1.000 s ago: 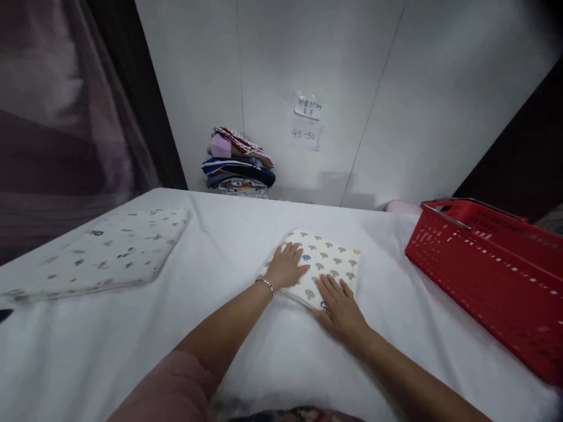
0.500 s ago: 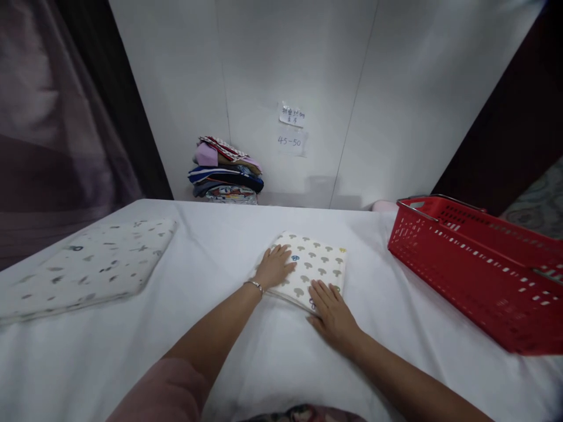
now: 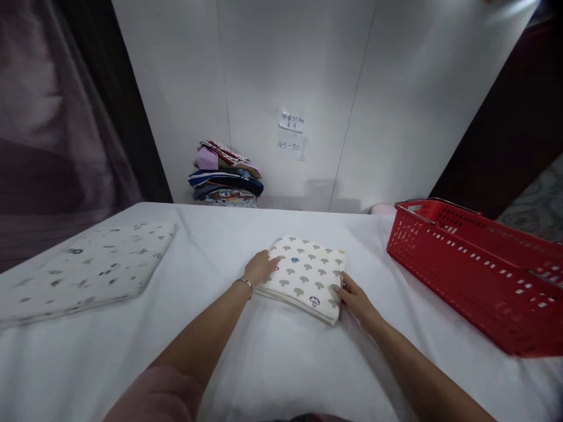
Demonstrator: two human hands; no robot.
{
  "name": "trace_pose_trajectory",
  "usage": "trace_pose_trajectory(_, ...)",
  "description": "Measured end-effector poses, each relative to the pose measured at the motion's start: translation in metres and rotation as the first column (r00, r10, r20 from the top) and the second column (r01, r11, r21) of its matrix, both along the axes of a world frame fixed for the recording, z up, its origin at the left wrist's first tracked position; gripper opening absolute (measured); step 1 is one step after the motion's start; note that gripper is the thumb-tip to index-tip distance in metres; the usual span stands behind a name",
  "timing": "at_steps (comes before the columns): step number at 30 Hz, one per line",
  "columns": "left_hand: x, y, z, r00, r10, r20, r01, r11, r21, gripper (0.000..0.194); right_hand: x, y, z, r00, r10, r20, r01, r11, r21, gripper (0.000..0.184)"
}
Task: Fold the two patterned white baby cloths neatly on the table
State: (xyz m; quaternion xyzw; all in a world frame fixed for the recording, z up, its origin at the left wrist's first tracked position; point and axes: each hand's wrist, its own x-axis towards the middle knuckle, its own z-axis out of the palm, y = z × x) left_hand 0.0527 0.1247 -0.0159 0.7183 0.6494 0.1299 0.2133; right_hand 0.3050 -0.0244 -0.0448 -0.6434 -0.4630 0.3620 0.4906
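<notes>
The folded mushroom-print cloth [image 3: 303, 272] is lying flat on the white-covered table [image 3: 211, 351], left of the red basket [image 3: 475, 281], its slightly longer axis running sideways and its layered edge facing the person. Open tabletop is separating it from the basket. The left hand [image 3: 260, 268] and right hand [image 3: 357, 299] are touching opposite sides; whether they are pinching is unclear, fingertips being partly hidden.

Both arms reach forward, left hand [image 3: 260, 267] and right hand [image 3: 355, 298] apart.
</notes>
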Motion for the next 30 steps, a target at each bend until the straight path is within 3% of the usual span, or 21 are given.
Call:
trace_pose_trajectory(3,-0.002,-0.009,-0.004,0.999,0.036,0.022,-0.035,0.998,-0.042,0.049,-0.003,0.013,0.001,0.999,0.034,-0.015,-0.034,0.998,-0.055,0.083)
trace_pose_trajectory(7,-0.011,-0.03,-0.007,0.998,0.017,0.059,-0.013,0.997,-0.078,0.049,0.015,0.03,-0.003,0.994,0.106,0.019,-0.107,0.994,0.03,0.086)
trace_pose_trajectory(10,-0.019,-0.044,-0.003,0.998,-0.016,0.057,0.02,0.997,-0.07,0.052,0.028,0.038,-0.003,0.948,0.088,0.306,-0.103,0.994,0.033,0.072)
trace_pose_trajectory(12,-0.018,-0.051,0.0,1.0,-0.027,0.011,0.026,0.999,0.033,0.053,0.023,0.04,0.002,0.827,0.057,0.559,-0.132,0.987,0.095,0.064)
trace_pose_trajectory(15,-0.007,-0.056,0.0,0.99,-0.117,-0.081,0.134,0.954,0.267,0.053,-0.003,0.036,0.01,0.617,0.094,0.781,-0.308,0.942,0.13,0.057)
trace_pose_trajectory(17,0.001,-0.057,-0.006,0.97,-0.205,-0.133,0.237,0.923,0.303,0.055,-0.021,0.031,0.013,0.503,0.21,0.839,-0.387,0.922,0.001,0.057)
trace_pose_trajectory(20,0.006,-0.056,-0.019,0.949,-0.27,-0.164,0.304,0.921,0.242,0.057,-0.035,0.024,0.009,0.392,0.351,0.851,-0.41,0.894,-0.18,0.062)
trace_pose_trajectory(23,0.005,-0.055,-0.028,0.943,-0.276,-0.185,0.316,0.917,0.244,0.058,-0.035,0.02,0.008,0.375,0.406,0.833,-0.408,0.88,-0.246,0.065)
trace_pose_trajectory(26,0.004,-0.055,-0.028,0.939,-0.273,-0.208,0.321,0.914,0.25,0.058,-0.034,0.029,0.021,0.403,0.45,0.797,-0.416,0.866,-0.278,0.064)
trace_pose_trajectory(30,0.005,-0.056,-0.023,0.938,-0.267,-0.22,0.317,0.918,0.238,0.059,-0.037,0.065,0.041,0.414,0.337,0.846,-0.353,0.916,-0.192,0.065)
